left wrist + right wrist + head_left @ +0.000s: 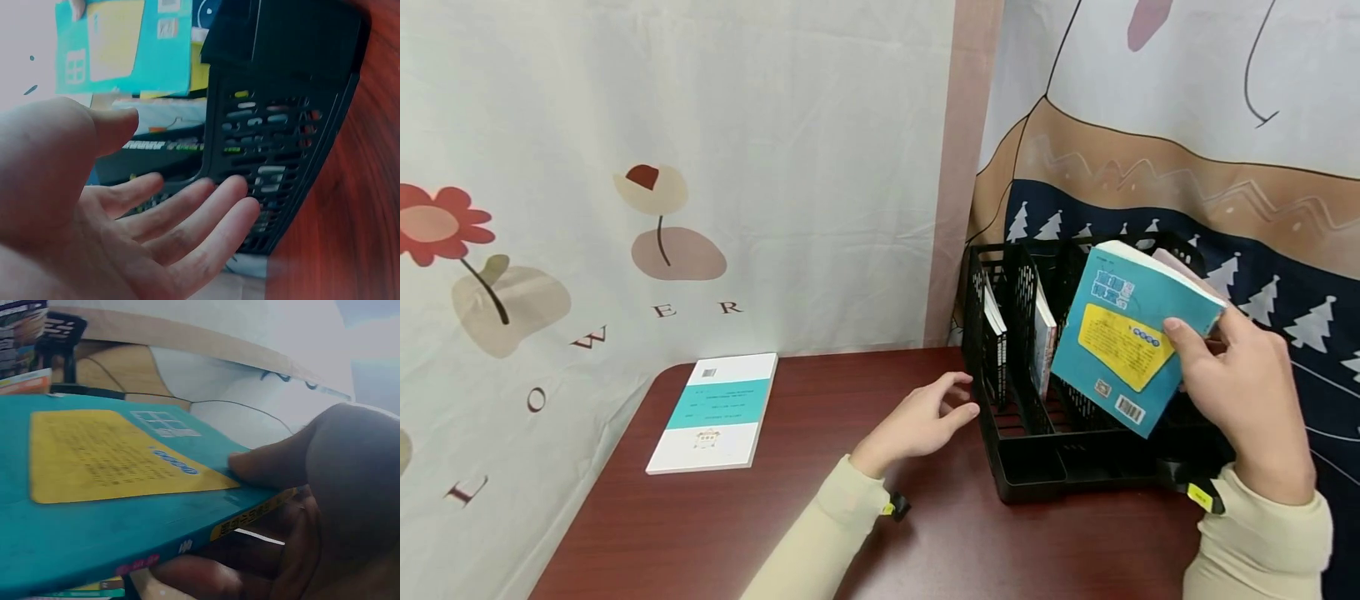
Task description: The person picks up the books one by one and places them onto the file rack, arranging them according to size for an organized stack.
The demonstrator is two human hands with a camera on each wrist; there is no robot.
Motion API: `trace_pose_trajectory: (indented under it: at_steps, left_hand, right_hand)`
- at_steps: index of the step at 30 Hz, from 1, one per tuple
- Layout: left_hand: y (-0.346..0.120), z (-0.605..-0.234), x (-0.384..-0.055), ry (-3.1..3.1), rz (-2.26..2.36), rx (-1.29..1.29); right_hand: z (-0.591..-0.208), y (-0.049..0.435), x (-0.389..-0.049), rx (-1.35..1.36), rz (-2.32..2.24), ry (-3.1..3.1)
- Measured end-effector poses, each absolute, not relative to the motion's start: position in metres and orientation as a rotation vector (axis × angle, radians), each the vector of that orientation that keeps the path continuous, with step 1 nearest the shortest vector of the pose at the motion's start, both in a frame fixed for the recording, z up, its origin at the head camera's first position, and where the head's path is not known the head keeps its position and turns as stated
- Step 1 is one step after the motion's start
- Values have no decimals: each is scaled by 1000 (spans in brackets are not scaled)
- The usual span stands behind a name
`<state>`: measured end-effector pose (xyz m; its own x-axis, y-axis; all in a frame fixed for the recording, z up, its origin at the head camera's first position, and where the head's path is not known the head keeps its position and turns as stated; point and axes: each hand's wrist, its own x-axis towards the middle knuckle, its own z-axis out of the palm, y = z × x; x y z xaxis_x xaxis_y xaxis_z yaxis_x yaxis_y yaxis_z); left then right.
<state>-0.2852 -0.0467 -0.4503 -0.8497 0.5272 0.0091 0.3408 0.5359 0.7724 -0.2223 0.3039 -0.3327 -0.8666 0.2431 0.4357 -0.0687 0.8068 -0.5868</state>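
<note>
A teal book (pixel 1105 350) with a yellow panel hangs tilted above the black desktop book rack (pixel 1030 490). My right hand (pixel 1251 375) grips it by its right edge. In the right wrist view the thumb lies on the teal book's (pixel 94 531) cover and the other fingers curl beneath. My left hand (pixel 917 421) is beside the rack's left side, its fingers relaxed and holding nothing. From the left wrist view I cannot tell whether its fingertips touch the rack's slotted side panel (pixel 269 131). Inside the rack, slim books (pixel 996 333) stand upright in separate left compartments, one being a lighter book (pixel 1043 342).
A white book (pixel 711 450) with a turquoise band lies flat at the left of the dark red table (pixel 850 375). Patterned cloth (pixel 812 167) hangs behind the table. At the right, a dark cloth with white trees (pixel 1311 325) hangs close behind the rack.
</note>
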Motion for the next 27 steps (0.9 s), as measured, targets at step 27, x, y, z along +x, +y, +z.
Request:
trace_pose_trajectory:
  at_steps: [27]
  left_hand:
    - [-10, -462, -284, 2548, 1070, 569]
  right_hand:
    - [-332, 304, -223, -377, 931, -2265]
